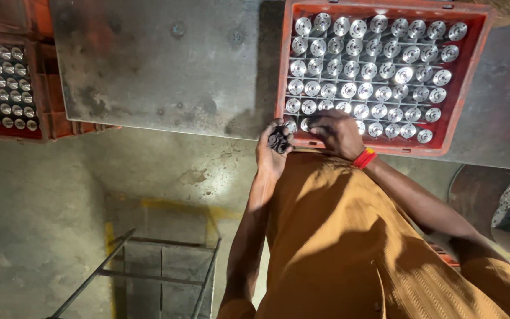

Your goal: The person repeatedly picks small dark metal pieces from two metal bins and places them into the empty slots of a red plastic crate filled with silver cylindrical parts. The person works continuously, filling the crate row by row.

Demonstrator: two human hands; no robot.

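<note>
My left hand (271, 150) is closed around a few small dark ring-shaped parts (278, 140), held just off the near left corner of a red crate (284, 65). The crate stands on a grey metal table (160, 59) and is filled with rows of shiny round metal flanged parts (368, 71). My right hand (336, 131), with a red band on the wrist, reaches over the crate's near rim, fingers down on the parts in the front row. What the right fingers grip is hidden.
A second red crate (45, 88) with rows of smaller shiny parts sits at the far left. Below the table lies a stained concrete floor with a metal frame stand (160, 274). A round dark object (503, 207) is at the right.
</note>
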